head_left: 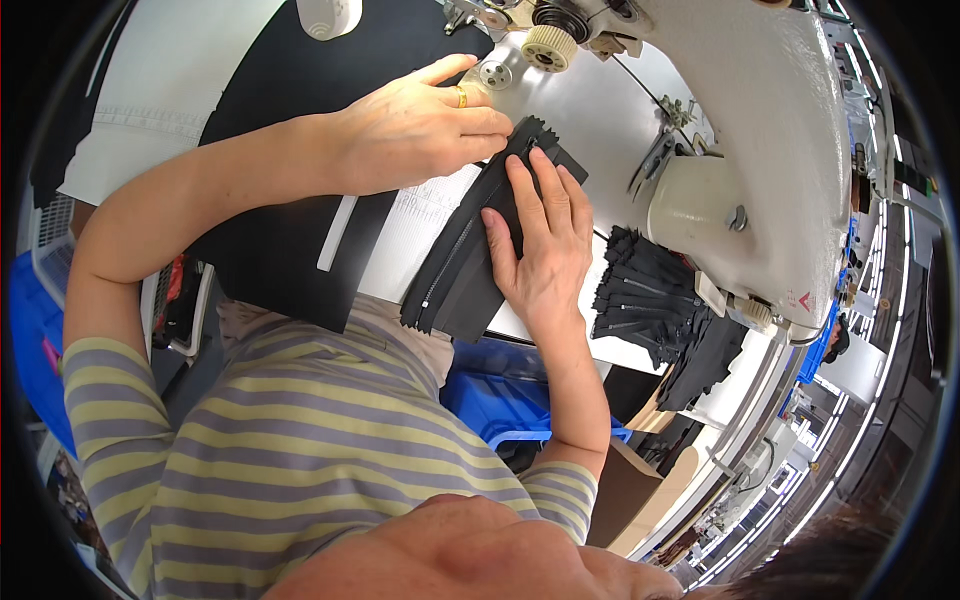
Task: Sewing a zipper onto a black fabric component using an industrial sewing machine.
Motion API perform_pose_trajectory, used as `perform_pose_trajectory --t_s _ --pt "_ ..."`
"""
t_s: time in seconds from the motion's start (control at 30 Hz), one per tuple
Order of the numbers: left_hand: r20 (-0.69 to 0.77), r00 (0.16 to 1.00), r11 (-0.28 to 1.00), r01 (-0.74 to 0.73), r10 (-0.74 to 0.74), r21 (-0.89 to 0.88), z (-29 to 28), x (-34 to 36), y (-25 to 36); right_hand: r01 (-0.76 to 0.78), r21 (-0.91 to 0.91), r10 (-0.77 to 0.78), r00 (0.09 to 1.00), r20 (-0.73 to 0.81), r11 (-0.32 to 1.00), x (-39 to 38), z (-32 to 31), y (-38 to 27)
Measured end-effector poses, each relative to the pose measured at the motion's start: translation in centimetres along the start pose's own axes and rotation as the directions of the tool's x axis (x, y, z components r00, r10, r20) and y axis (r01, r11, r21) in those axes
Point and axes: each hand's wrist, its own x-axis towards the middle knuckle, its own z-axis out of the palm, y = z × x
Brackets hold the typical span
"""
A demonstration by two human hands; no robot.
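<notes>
My left hand (420, 135), with a gold ring, lies over the upper part of a black fabric panel (275, 270) with a narrow white slot, its fingers apart and reaching toward the metal plate (545, 90) of a sewing machine (740, 110). My right hand (540, 235) lies open, fingers outstretched, on a black zipper piece (440, 285) with serrated edges, set diagonally beside the panel. My left fingertips are close to the upper end of that piece; my left thumb is hidden. A white printed sheet (380, 265) shows between panel and zipper piece.
A pile of black zipper pieces (645, 300) lies right of my right hand, below dark snips (650, 160). A blue bin (495, 405) sits beneath the table edge, another blue container (40, 350) at left. A white panel (160, 90) lies upper left. Another person (835, 340) is far right.
</notes>
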Motion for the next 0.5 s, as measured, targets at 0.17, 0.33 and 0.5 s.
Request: perform_pose_trajectory --t_s 0.17,0.33,0.5 --pt "-0.014 1.0 1.0 0.004 -0.004 0.013 0.1 0.0 -0.1 0.006 0.007 -0.006 1.0 -0.002 1.0 0.1 0.0 -0.1" --pt "-0.015 1.0 0.998 0.027 -0.028 -0.059 -0.7 0.1 0.0 -0.002 0.03 0.002 1.0 -0.011 1.0 -0.3 0.4 0.1" --pt "0.035 0.999 0.987 0.022 -0.016 -0.16 -5.3 -7.1 4.2 0.019 0.027 -0.019 1.0 -0.022 0.999 -0.7 0.5 0.5"
